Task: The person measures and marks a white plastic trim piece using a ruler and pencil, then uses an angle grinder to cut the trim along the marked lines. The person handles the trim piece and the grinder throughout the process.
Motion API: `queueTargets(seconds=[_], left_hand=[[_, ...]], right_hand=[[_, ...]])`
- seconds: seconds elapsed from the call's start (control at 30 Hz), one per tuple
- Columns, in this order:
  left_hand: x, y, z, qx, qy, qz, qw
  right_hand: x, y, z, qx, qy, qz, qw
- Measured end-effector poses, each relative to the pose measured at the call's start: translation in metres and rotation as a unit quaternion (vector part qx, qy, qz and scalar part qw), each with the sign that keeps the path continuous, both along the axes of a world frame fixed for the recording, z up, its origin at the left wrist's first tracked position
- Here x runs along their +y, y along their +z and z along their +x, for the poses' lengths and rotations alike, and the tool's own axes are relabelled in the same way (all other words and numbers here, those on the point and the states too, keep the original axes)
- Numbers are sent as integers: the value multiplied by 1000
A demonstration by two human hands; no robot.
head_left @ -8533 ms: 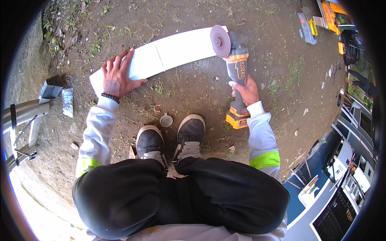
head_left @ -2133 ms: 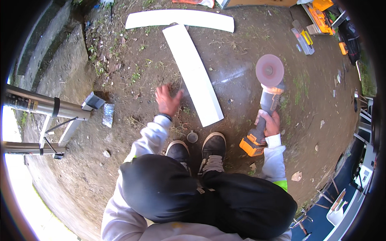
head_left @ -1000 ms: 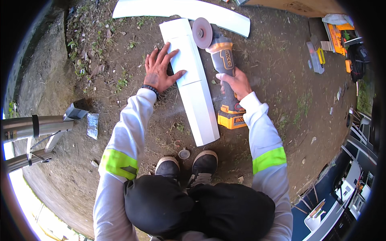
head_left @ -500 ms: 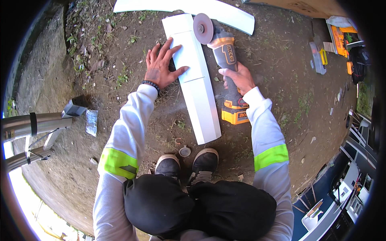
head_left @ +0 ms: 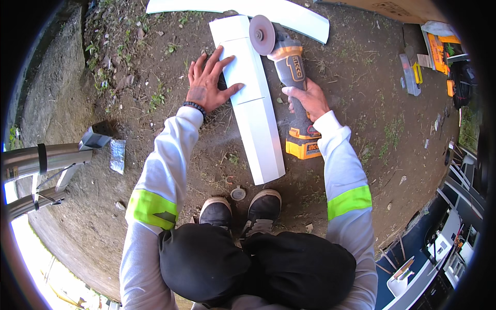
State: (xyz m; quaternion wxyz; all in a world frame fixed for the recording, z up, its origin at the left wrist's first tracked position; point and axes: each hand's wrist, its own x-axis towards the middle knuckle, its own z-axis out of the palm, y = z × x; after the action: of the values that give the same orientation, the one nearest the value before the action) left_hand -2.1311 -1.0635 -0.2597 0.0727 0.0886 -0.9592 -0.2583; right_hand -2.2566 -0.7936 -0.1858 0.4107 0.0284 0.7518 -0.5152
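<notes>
A long white sheet-metal panel lies on the dirt in front of my shoes, with two thin dark lines running across it. Spread fingers of my left hand rest on the panel's left edge, between those lines. My right hand is wrapped round the grey body of a cordless angle grinder with an orange battery at its near end. The grinder's reddish disc stands by the panel's far right edge, near the farther line; whether it touches cannot be made out.
Another white panel lies beyond, at the far edge. A metal ladder and a foil piece are at the left. A clear plastic case and orange packaging lie at the far right. My shoes stand close to the panel's near end.
Almost nothing differs. The panel, both hands and the grinder sit very slightly farther right in the picture; both holds stay the same.
</notes>
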Motion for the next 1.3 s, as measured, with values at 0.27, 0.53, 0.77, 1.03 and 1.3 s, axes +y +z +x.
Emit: queueTargets(seconds=[0.27,0.53,0.77,1.03,1.3], left_hand=[[0,0,0,-1,0,-1,1000],[-1,-1,0,7,-3,-6,1000],[-1,-1,1,5,-4,0,1000],[-1,-3,0,2,-4,2,1000],[-1,-2,0,-1,-5,2,1000]], right_hand=[[-1,2,1,3,3,4,1000],[-1,2,0,3,5,-5,1000],[-1,0,-1,1,1,3,1000],[-2,3,0,4,3,5,1000],[-3,3,0,2,2,8,1000]])
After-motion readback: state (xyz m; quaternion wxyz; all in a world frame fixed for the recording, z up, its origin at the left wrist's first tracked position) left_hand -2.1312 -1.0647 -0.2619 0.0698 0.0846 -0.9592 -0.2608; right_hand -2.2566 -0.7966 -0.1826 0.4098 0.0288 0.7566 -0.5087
